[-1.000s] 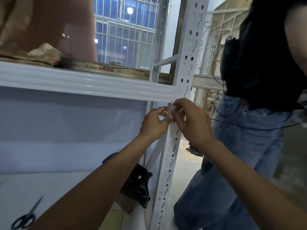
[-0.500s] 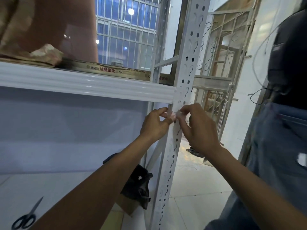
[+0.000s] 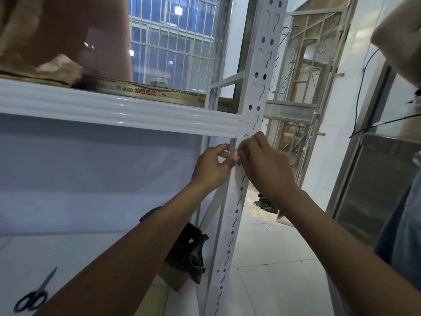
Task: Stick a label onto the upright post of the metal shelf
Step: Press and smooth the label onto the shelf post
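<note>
The white perforated upright post (image 3: pixel 230 229) of the metal shelf runs from top to bottom through the middle of the view. Just below the white shelf beam (image 3: pixel 118 111), both hands meet at the post. My left hand (image 3: pixel 210 166) pinches a small pale label (image 3: pixel 234 154) against the post's left edge. My right hand (image 3: pixel 265 167) covers the post's front face there, its fingertips on the same label. Most of the label is hidden by my fingers.
Black-handled scissors (image 3: pixel 34 295) lie on the lower shelf board at the bottom left. A black bag (image 3: pixel 188 253) hangs behind the post. Another person in jeans (image 3: pixel 401 236) stands at the right edge. Brown packages (image 3: pixel 41 69) rest on the upper shelf; tiled floor lies to the right.
The person on the right has stepped away to the frame's right edge. My right hand has shifted slightly up the post; both hands stay pinched on the label.
</note>
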